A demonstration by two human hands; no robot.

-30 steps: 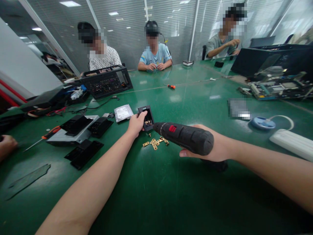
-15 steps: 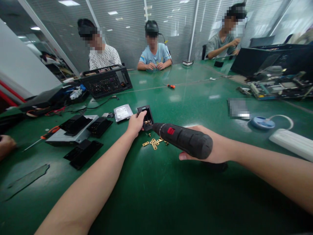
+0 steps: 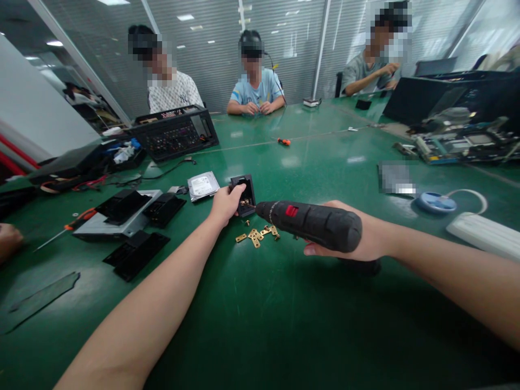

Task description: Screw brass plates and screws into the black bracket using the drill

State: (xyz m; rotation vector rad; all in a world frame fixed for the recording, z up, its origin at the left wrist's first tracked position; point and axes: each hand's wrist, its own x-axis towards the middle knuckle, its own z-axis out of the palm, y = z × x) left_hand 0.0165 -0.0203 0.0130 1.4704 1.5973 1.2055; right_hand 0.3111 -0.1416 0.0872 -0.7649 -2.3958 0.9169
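Note:
My left hand [image 3: 227, 204] grips a small black box-like housing [image 3: 248, 187] by its left side, thumb over the rim. Small brass-coloured parts show inside the housing near its lower end. My right hand [image 3: 365, 233] is wrapped round the handle of a black cordless drill [image 3: 320, 222] with a red switch on top. The drill's nose points left, with its tip at the housing's lower right edge; whether it touches anything inside I cannot make out. Just below lie several small brass plates [image 3: 256, 236] and a loose screw [image 3: 247, 222].
Left of my hand are a hard drive [image 3: 202, 186], black brackets [image 3: 140, 254], a silver drive unit [image 3: 93, 231] and an orange-handled screwdriver [image 3: 81, 219]. Computer cases [image 3: 174, 135] stand farther back. A white power strip [image 3: 483, 238] lies right. Three people sit across the table; another person's hand [image 3: 10, 241] shows far left.
The drill has shifted slightly right, and its tip has drawn back a little from the housing. My left hand still holds the housing in nearly the same place.

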